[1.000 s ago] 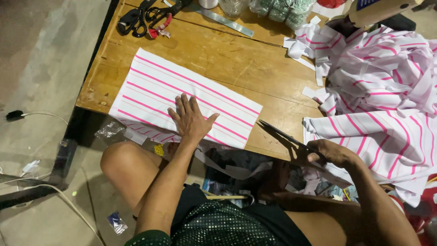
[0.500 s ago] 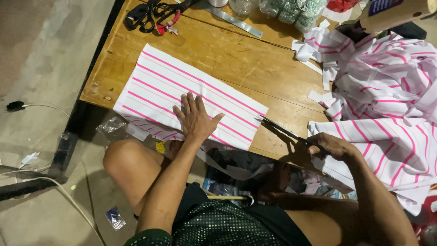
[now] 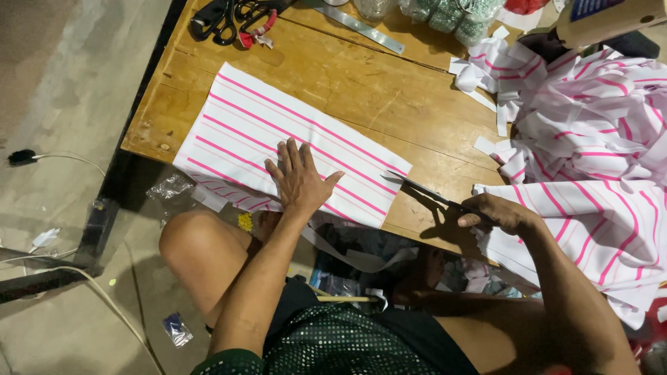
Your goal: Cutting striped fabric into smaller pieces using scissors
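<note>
A white cloth piece with pink stripes (image 3: 264, 132) lies flat on the wooden table (image 3: 361, 83). My left hand (image 3: 299, 177) presses flat on its near edge, fingers spread. My right hand (image 3: 497, 212) grips scissors (image 3: 427, 193) whose blades point left and meet the cloth's right corner. A pile of the same striped cloth (image 3: 590, 139) lies to the right, partly under my right wrist.
Black-handled scissors (image 3: 222, 14) and a metal ruler (image 3: 361, 28) lie at the table's far edge, beside clear jars (image 3: 445, 14). Cloth scraps and plastic bits litter the floor under the table edge. A cable (image 3: 69, 160) runs across the concrete floor at left.
The view has shifted slightly. My right hand has brought the scissors leftward until the blades reach the cloth's right corner. My left hand stays pressed on the cloth.
</note>
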